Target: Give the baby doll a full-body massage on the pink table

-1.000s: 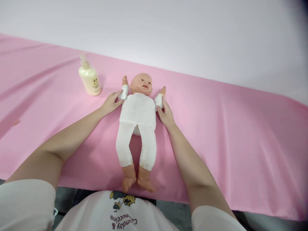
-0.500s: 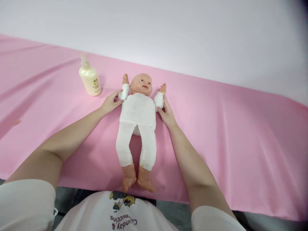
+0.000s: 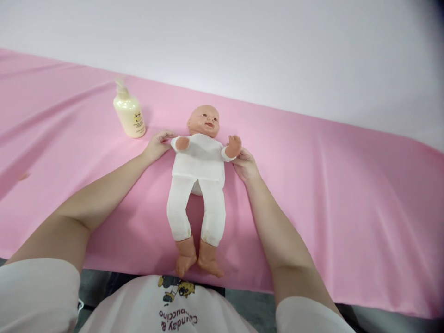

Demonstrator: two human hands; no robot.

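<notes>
Head view shows the baby doll (image 3: 199, 175) lying on its back on the pink cloth (image 3: 347, 194), head toward the far edge of the cloth and bare feet almost at the near edge, roughly midway along it. Half a second ago both doll arms were spread up beside the head; now they have been swung forward and inward, so the small plastic hands point up and over the chest instead of lying on the cloth. Judging from that, the arm-bending movement is mid-stroke, with the arms folded in rather than stretched out.

The left hand (image 3: 157, 145) sits at the doll's shoulder on that side, fingers curled loosely around the upper sleeve, thumb near the top; the grip looks light, not a full fist. The right hand (image 3: 245, 164) has slid down a little and cups the other arm from below and outside, fingers partly closed under the white cuff, with the doll's little hand standing above them. Both of the person's forearms lie low over the cloth on either side of the doll's legs.

A cream pump bottle (image 3: 129, 113) stands upright near the far edge, just left of the doll's head and apart from the left hand, untouched
</notes>
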